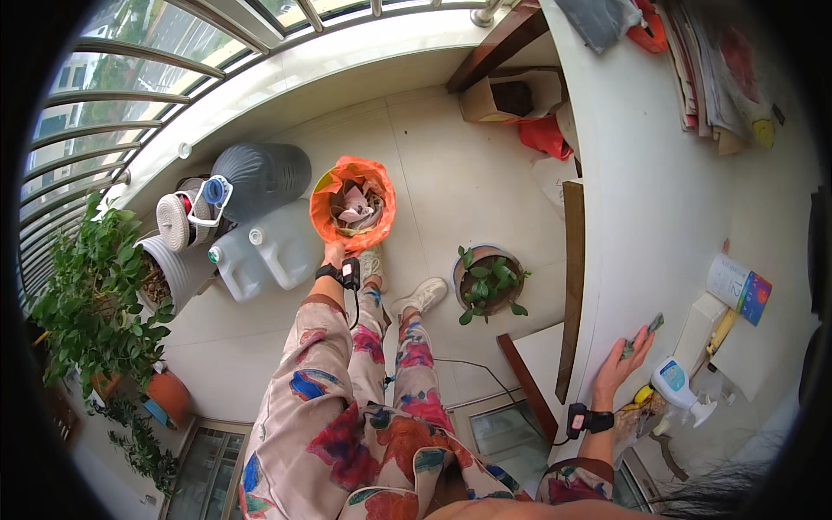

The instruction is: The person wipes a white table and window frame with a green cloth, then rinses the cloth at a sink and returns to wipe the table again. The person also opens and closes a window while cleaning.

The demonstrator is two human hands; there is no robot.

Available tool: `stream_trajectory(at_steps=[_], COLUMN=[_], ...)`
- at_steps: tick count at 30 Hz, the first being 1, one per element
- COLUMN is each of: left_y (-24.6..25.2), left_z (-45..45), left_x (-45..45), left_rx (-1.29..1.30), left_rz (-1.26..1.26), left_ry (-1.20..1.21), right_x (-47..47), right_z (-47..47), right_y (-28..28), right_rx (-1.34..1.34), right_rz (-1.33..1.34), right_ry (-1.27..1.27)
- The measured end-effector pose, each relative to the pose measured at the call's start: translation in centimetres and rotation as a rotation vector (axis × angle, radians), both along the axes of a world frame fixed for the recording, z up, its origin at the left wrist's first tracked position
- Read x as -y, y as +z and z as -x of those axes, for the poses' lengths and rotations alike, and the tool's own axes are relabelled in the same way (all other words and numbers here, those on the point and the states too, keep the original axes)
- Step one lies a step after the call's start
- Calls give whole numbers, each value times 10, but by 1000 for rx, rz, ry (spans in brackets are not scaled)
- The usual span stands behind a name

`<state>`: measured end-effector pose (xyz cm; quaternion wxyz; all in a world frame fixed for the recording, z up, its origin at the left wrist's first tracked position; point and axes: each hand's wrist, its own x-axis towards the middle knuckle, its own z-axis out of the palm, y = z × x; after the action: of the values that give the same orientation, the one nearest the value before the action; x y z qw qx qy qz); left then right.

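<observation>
My left hand (334,253) grips the near rim of a waste bin (320,184) lined with an orange plastic bag (387,195). Crumpled paper scraps (356,207) and other litter lie inside it. To the right, my right hand (621,370) is over the white tabletop (640,214). A small grey-green cloth (656,322) or similar crumpled piece shows beneath and beyond its fingers, partly hidden by them. Beside this hand lies a white spray bottle (675,382) with a blue label.
Left of the bin are a large water bottle (260,182), clear plastic jugs (286,244), woven shoes (174,221) and a leafy plant (97,286). A potted plant (491,283) stands near my feet. Papers (705,78) and a calendar (738,286) occupy the tabletop; a cardboard box (484,101) sits below.
</observation>
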<state>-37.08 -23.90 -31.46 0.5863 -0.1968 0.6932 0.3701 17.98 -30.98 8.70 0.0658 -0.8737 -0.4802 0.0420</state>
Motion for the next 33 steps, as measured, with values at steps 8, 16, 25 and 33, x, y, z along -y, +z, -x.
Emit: stream_trajectory(at_steps=[8,16,25,33], left_y=[-70,-103,-20,126], left_z=[29,30,3,23], left_x=[6,51,78,84], left_rx=[-67,-16,-13,75], left_rz=[21,9,180,120], left_ry=[129,316,364,177], right_x=[-8,-9,-5,0], right_z=[1,4,5,-6], right_y=[4,3,4,2], right_rx=[-86,-39,-115,-168], right_rz=[-5,-20,-78,-50], right_ry=[-37,-26,-30,-32])
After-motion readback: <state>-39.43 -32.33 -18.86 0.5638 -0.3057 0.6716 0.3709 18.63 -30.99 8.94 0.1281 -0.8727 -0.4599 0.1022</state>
